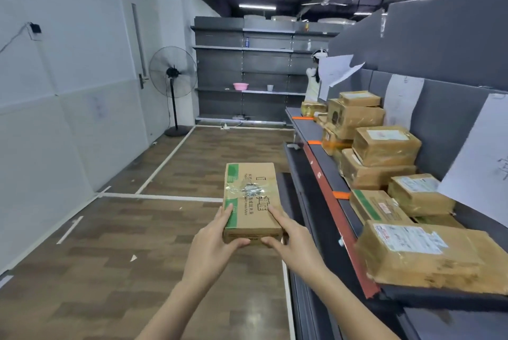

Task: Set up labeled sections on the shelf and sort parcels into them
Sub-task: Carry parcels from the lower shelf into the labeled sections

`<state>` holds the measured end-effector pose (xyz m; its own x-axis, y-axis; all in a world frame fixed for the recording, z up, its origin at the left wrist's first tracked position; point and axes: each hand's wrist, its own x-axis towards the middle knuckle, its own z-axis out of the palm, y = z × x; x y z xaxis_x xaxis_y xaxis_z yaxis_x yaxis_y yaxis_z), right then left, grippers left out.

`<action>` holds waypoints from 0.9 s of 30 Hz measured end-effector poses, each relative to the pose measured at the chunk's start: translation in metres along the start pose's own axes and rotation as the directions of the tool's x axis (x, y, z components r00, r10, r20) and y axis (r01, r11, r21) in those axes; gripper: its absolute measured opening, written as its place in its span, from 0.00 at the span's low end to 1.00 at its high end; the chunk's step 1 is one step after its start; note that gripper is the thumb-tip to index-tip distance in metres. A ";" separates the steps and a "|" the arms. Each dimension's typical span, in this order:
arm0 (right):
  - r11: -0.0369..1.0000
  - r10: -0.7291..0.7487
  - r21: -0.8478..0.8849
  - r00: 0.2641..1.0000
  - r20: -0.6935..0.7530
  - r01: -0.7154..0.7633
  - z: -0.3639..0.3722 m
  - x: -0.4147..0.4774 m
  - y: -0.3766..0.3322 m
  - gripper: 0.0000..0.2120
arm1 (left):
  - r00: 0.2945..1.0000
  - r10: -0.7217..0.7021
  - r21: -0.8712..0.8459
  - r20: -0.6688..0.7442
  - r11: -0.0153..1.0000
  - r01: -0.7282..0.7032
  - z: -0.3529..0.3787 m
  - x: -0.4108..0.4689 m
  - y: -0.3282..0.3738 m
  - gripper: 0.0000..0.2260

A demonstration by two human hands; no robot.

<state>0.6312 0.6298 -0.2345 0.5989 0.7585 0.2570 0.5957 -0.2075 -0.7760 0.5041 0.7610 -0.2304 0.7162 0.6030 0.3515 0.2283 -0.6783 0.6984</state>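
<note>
Left hand (211, 240): grips carton's near-left corner.
Carton (251, 202): green stripe, clear tape, Chinese print unreadable; held over floor, left of shelf's front edge.
Right hand (291, 238): grips near-right corner.
Shelf (320, 155): labelled parcels (384, 144), text illegible.

Your shelf (319, 154) runs from 1 to 4 o'clock, its board crowded with parcels (384, 144); only a bare strip along the front edge gives passage. The box (251, 202) you hold fills the centre. From 8 to 12 the floor (110, 243) lies open, with a fan (173, 73) standing near 11.
</note>
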 end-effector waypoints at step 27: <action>0.993 -0.095 0.051 0.984 -0.149 0.103 0.043 0.564 0.153 0.37 | 0.992 0.128 -0.036 -0.003 0.991 -0.128 0.079 0.558 -0.193 0.36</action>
<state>1.0371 1.0524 -0.2326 0.6127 0.6743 0.4123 0.6264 -0.0962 -0.7736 0.9121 1.1953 -0.2178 0.7374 0.5128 0.4397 0.1110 -0.7341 0.6699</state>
